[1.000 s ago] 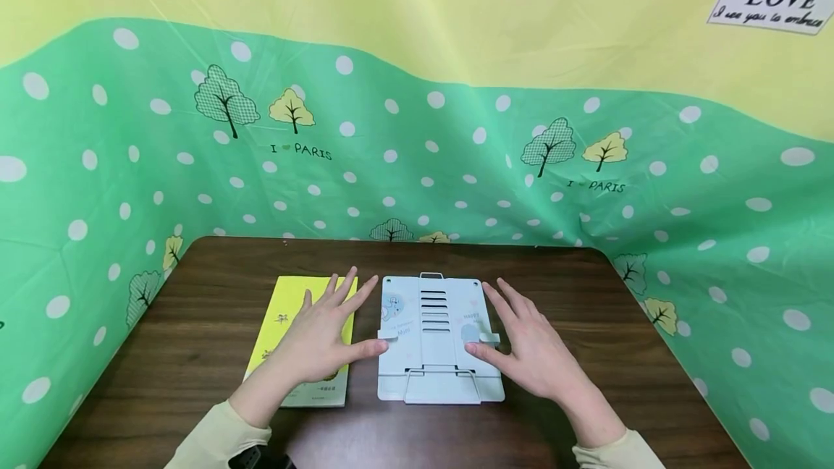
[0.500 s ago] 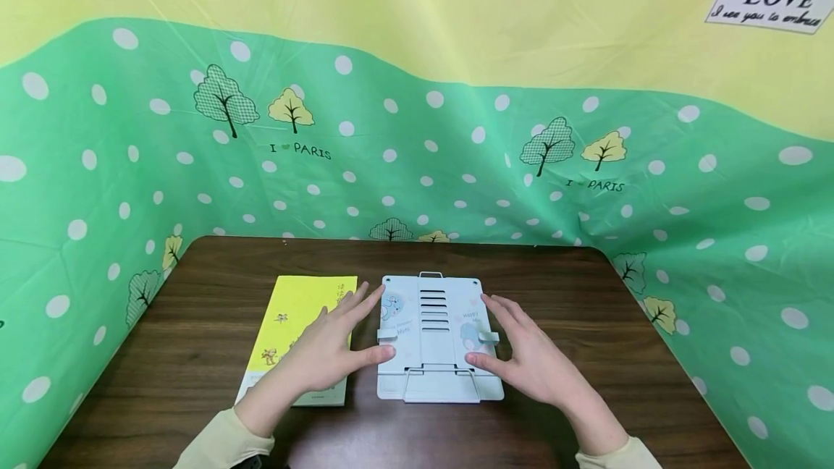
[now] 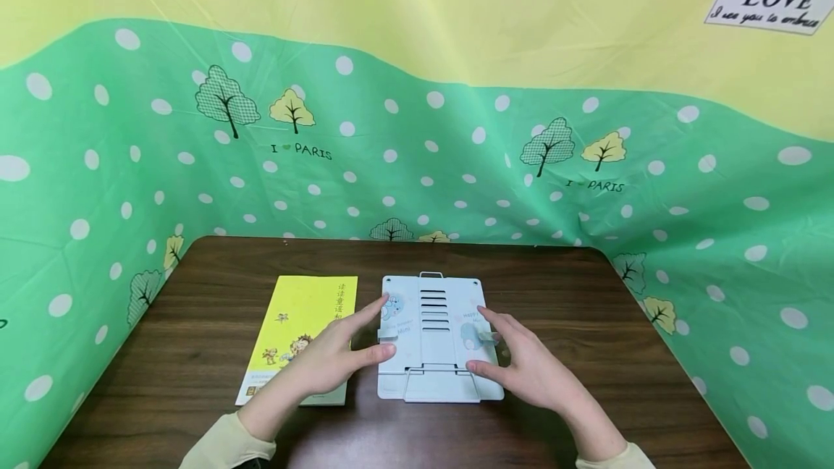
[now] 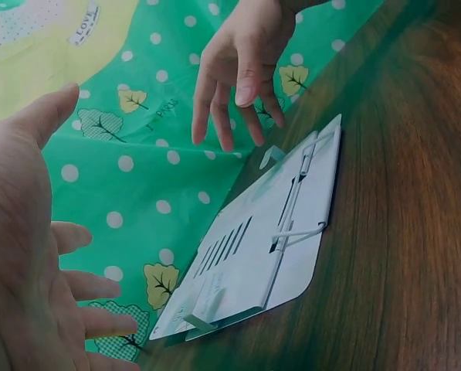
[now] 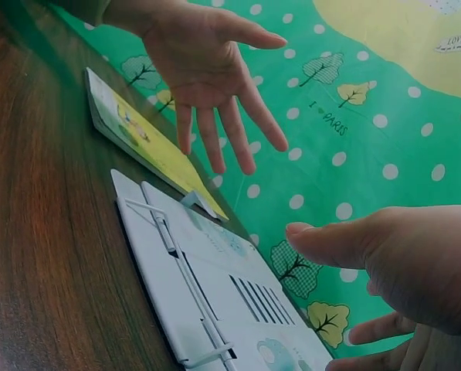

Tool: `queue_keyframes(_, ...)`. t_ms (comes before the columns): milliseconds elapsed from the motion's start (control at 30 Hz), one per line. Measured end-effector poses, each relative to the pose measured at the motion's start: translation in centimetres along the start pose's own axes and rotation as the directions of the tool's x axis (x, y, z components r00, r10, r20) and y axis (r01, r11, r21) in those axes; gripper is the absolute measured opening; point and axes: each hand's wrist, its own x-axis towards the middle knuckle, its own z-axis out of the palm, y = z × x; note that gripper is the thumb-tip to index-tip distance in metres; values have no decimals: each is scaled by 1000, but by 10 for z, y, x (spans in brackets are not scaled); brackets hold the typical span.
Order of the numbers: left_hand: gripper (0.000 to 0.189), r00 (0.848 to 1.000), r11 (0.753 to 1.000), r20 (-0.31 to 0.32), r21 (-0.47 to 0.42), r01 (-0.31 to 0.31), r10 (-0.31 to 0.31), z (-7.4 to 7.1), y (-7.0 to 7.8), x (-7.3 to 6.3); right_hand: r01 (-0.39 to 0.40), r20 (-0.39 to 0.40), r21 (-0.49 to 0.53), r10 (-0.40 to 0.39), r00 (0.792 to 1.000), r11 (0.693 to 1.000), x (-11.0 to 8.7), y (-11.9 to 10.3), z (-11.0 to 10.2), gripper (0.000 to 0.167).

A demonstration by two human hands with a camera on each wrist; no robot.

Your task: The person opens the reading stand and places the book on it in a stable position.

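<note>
A pale blue book stand (image 3: 435, 349) lies folded flat on the table, with slots down its middle, two side clips and a wire bracket near its front. My left hand (image 3: 335, 357) hovers at its left side, thumb and fingers spread, holding nothing. At the opposite side is my right hand (image 3: 531, 368), likewise spread, thumb over the stand's face. Both wrist views show air between the hands and the stand. A yellow book (image 3: 302, 306) with cartoon figures lies left of the stand, partly covered by my left hand and forearm in the head view.
The dark wood table (image 3: 547, 281) runs back to a green and yellow curtain (image 3: 417, 158) with dots and trees, which also closes off both sides. Cream sleeves (image 3: 228, 444) cover my forearms at the front edge of the view.
Both hands have drawn slightly nearer to me, uncovering more of the yellow book, and their fingers have come closer to the stand's sides. The stand and book have not moved.
</note>
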Motion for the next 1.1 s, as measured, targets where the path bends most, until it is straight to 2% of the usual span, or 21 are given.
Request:
queue_keyframes(233,80,1000,995,17,-97,-3,5,4,-2,1,8,20,82,-10,1000,997,-1,1,1,90)
queue_keyframes(500,76,998,973,59,-231,-20,34,8,-4,3,22,49,184,-32,998,983,-3,3,4,88)
queue_keyframes(633,75,998,963,67,-270,14,4,11,-5,4,17,59,208,-30,998,978,-3,5,6,87)
queue_keyframes(767,75,997,954,67,-296,43,-25,13,-5,4,-20,68,208,6,998,978,-1,5,7,83)
queue_keyframes(933,76,996,944,63,-321,74,-57,16,-5,6,-79,81,229,62,995,970,1,3,9,73)
queue_keyframes(1100,76,993,930,59,-347,120,-106,21,-7,9,-100,91,275,77,993,956,2,5,10,63)
